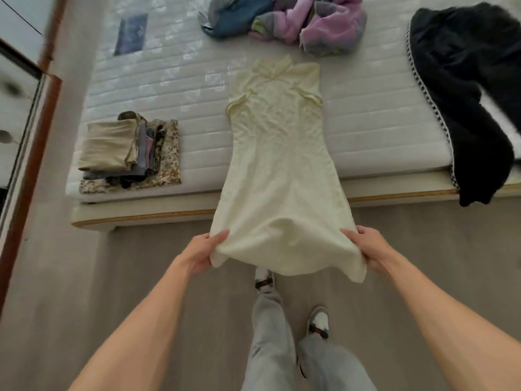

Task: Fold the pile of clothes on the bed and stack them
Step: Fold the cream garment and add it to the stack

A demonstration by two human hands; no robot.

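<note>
A pale cream sleeveless dress (pixel 277 153) lies lengthwise, its collar end flat on the bed (pixel 141 88) and its skirt hanging out past the bed's near edge. My left hand (pixel 207 251) grips the hem's left corner, thumb on top. My right hand (pixel 365 248) grips the hem's right corner the same way. Both hold the hem up above the floor. A stack of folded clothes (pixel 129 153) sits on the bed's near left corner. A loose pile of pink, grey and blue clothes (pixel 284 19) lies at the far middle of the bed.
A black fuzzy garment (pixel 473 94) drapes over the bed's right side and near edge. A dark blue flat item (pixel 131 33) lies at the far left. A wooden-framed panel (pixel 25 136) stands at the left. My legs and shoes (pixel 318 323) are on the floor below the dress.
</note>
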